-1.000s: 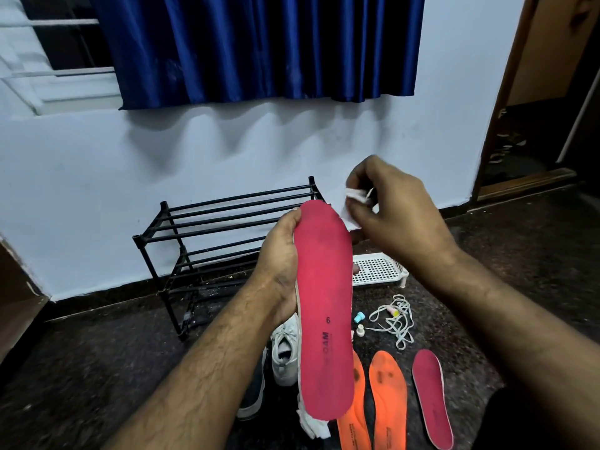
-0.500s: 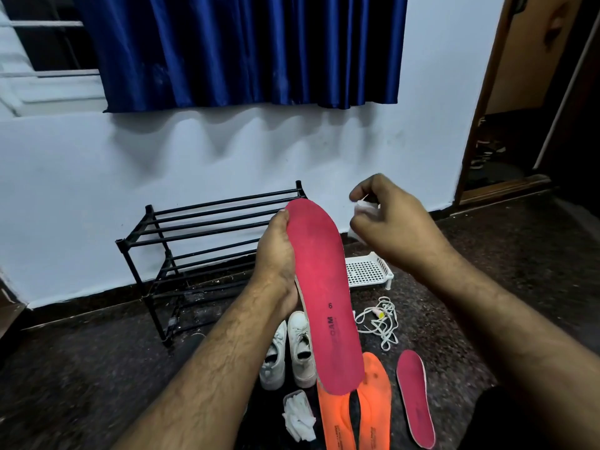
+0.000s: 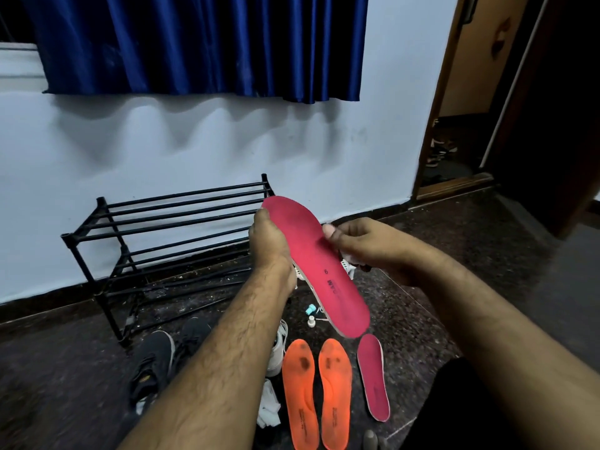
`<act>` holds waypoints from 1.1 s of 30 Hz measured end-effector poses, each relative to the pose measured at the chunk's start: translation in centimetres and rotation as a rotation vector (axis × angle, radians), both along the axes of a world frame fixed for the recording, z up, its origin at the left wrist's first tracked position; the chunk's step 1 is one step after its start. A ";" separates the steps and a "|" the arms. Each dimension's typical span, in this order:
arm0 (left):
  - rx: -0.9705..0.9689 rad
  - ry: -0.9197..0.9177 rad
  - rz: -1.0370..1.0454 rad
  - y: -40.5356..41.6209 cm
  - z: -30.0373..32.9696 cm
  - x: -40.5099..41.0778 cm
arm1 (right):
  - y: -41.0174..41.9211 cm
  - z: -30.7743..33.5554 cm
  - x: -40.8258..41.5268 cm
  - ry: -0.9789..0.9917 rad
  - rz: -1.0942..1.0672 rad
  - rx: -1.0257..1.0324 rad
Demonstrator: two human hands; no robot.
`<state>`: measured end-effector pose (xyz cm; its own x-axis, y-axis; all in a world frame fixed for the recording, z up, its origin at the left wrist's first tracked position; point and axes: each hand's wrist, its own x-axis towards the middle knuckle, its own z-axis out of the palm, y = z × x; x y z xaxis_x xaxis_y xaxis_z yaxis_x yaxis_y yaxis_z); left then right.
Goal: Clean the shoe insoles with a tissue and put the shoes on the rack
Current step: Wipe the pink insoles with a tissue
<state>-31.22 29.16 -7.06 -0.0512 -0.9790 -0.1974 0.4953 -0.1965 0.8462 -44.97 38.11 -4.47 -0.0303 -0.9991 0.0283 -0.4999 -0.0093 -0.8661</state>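
1. Red insole (image 3: 319,264) – held up off floor, tilted, toe up-left, heel down-right, top face to cam. "6" + dark print near heel. Left hand (image 3: 268,241) grips its left edge, right hand (image 3: 367,243) thumb on right edge.
2. Tissue (image 3: 352,259) – white, bunched in right hand, mostly hidden.
3. 2nd red insole (image 3: 374,378) – flat on floor, rightmost of row.
4. Orange insoles x2 (image 3: 316,391) – flat on floor side by side, dark stains at toe end.
5. Black shoes (image 3: 159,355) – on floor just in front of rack.
6. White shoe (image 3: 279,352) – on floor, mostly behind left forearm.
7. Rack (image 3: 168,228) – black bar rack, 2 tiers seen, against wall.
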 end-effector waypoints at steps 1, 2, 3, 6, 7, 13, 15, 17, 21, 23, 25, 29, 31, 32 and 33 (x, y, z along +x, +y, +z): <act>0.008 0.001 -0.004 -0.2 -0.3 -0.3 | 0.2 -0.2 -0.3 0.025 0.011 0.015; 0.018 0.007 -0.011 -0.3 -0.6 -0.8 | 0.4 -0.3 -0.6 0.040 0.011 0.031; 0.026 0.002 -0.032 -0.3 -0.8 -1.1 | 0.6 -0.5 -0.9 0.049 0.002 0.045; 0.028 -0.010 -0.124 -0.1 -1.6 -2.3 | 0.8 -0.8 -1.8 0.061 -0.065 0.081; 0.025 -0.031 -0.156 0.2 -1.8 -2.6 | 0.8 -0.9 -2.3 0.056 -0.093 0.092; 0.072 -0.062 -0.342 0.5 -3.8 -4.2 | -0.2 -2.9 -5.1 0.026 -0.311 0.081; 0.088 -0.048 -0.380 0.5 -4.4 -4.7 | -1.1 -4.0 -5.9 0.029 -0.360 0.075; 0.098 -0.044 -0.371 0.4 -5.0 -5.1 | -2.1 -5.4 -6.5 0.069 -0.401 0.093; 0.075 -0.134 -0.316 0.1 -6.9 -6.3 | -3.6 -7.5 -7.5 0.145 -0.434 0.135; 0.081 -0.193 -0.299 -0.1 -8.3 -7.2 | -4.0 -8.3 -7.8 0.207 -0.438 0.146; 0.081 -0.229 -0.283 -0.4 -9.9 -8.3 | -4.0 -9.8 -8.2 0.231 -0.464 0.162; 0.066 -0.379 -0.285 -0.1 -13.6 -10.6 | -3.3 -15.7 -9.6 0.129 -0.565 0.212; 0.067 -0.432 -0.319 0.1 -15.7 -11.4 | -2.7 -18.6 -10.1 0.064 -0.594 0.257; 0.090 -0.446 -0.322 0.2 -16.9 -11.7 | -2.5 -20.0 -10.3 0.040 -0.597 0.283; 0.116 -0.457 -0.315 0.2 -18.1 -11.8 | -2.4 -21.0 -10.5 0.028 -0.596 0.298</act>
